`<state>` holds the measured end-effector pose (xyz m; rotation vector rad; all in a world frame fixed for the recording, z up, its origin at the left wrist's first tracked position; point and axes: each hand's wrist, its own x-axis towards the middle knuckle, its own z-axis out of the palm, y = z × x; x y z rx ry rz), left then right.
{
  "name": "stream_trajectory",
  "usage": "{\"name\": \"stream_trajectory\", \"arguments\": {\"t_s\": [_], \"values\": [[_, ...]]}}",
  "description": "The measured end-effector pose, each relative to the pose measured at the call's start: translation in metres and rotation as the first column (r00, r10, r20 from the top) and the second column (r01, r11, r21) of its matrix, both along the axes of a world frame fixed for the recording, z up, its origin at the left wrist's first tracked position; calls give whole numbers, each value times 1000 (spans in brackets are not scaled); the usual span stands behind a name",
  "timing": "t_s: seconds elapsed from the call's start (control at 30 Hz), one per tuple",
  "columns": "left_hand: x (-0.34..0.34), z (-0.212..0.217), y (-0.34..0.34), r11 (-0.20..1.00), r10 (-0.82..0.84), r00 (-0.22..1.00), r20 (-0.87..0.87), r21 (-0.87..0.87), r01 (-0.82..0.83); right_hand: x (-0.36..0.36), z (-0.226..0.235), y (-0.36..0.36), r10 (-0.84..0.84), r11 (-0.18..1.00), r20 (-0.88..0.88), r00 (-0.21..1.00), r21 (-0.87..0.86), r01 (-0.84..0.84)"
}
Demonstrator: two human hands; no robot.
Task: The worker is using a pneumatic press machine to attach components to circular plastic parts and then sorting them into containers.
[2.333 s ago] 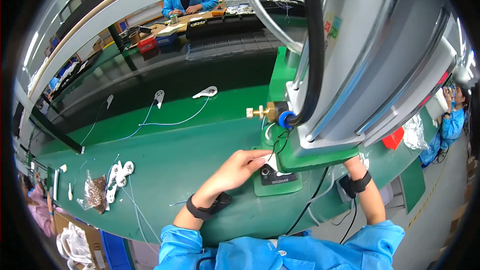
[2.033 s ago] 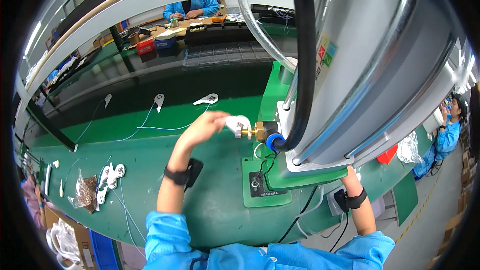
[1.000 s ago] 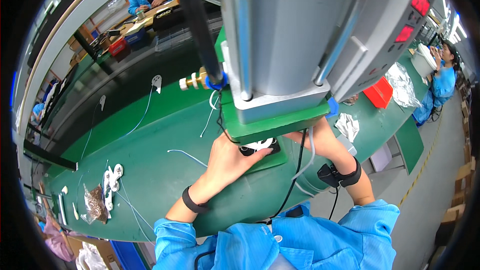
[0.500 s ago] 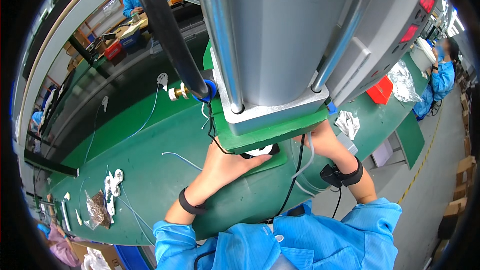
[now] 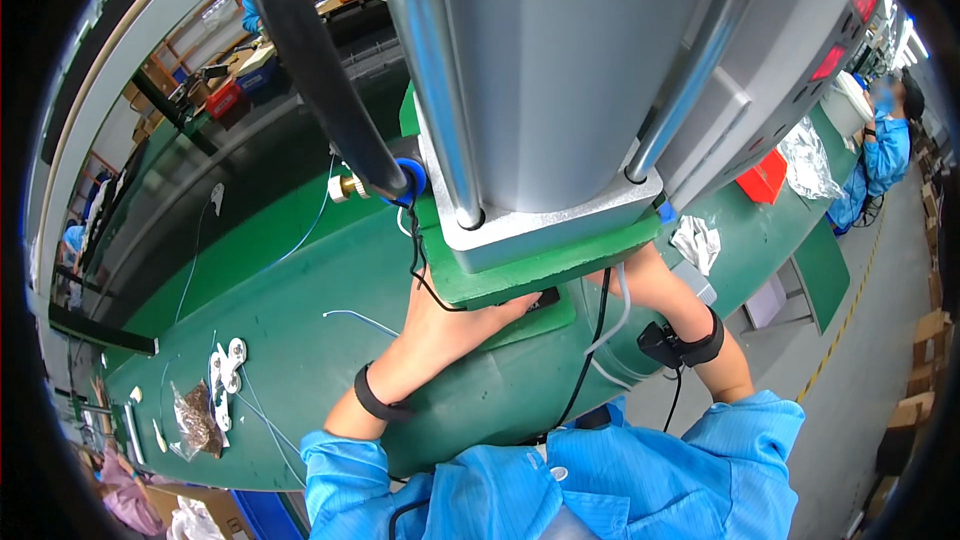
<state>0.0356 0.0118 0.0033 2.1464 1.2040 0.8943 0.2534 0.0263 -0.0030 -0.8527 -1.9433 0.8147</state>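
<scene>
A grey press with a silver block [image 5: 560,230] and a green plate [image 5: 550,270] under it stands in front of me. My left hand [image 5: 448,328] reaches in under the plate's left side. Its thumb stretches toward a small black block [image 5: 545,300] on a green base [image 5: 540,325]; the other fingers are hidden. My right hand [image 5: 645,278] goes behind the plate's right edge, and its fingers are out of sight. Whether either hand holds anything cannot be seen. A black cable [image 5: 598,330] and a grey cable [image 5: 615,325] hang beside my right wrist.
On the green table's left lie white parts with wires [image 5: 228,365] and a clear bag of small brown pieces [image 5: 198,420]. A conveyor belt [image 5: 290,200] carries wired parts. To the right are a white glove [image 5: 697,243], a red bin [image 5: 763,178] and a person in blue [image 5: 885,155].
My left hand has moved slightly, and its thumb now covers more of the space below the plate; the white piece there is hidden. Wired parts on the belt have shifted.
</scene>
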Motion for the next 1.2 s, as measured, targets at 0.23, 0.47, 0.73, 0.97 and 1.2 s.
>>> {"name": "stream_trajectory", "arguments": {"t_s": [0.23,0.47,0.73,0.97,1.2], "values": [[-3,-14,3,999,11,997,70,-47,-8,-12,0,8,130,987,-65,989,-83,-135],[4,-18,-6,986,126,989,72,-118,-117,-24,-8,16,207,957,82,975,-225,-184],[7,-16,-9,988,140,980,139,-89,-128,-19,4,14,228,968,238,944,-156,-195],[6,-12,-14,975,137,985,107,-192,-115,29,-17,-28,-240,930,270,932,338,142],[5,-14,-14,984,137,988,75,-127,-127,116,-89,-54,-749,633,107,654,409,658]]}}
